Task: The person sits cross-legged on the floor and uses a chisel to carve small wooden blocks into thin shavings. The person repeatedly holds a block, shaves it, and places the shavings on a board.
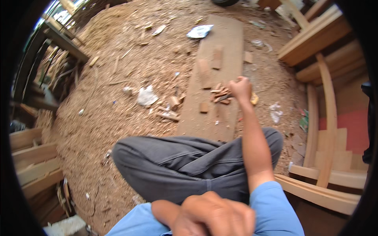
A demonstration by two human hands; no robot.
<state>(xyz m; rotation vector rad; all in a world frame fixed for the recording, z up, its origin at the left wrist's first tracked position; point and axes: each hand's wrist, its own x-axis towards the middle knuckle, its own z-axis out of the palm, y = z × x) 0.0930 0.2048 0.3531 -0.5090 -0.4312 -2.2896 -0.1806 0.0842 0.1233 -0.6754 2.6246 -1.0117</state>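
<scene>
My right hand [240, 88] reaches out over a long flat board on the ground, its fingers curled at the right side of a small pile of reddish wood pieces [221, 95]. Whatever those fingers hold, if anything, is hidden. Close below the camera, my left hand [214, 214] is raised in front of my chest, blurred, with bent fingers and the knuckles showing. Its palm is out of sight, so I cannot make out what is in it. Near the pile lie a small square wood block [203, 107] and a flat wood piece [204, 73].
The board [228, 35] lies on ground strewn with wood chips. A silvery packet [200, 31] rests at its far end. White crumpled plastic [147, 96] lies to the left. Wooden frames [327, 118] stand at the right, stacked planks [37, 157] at the left. My crossed legs [177, 161] border the near end.
</scene>
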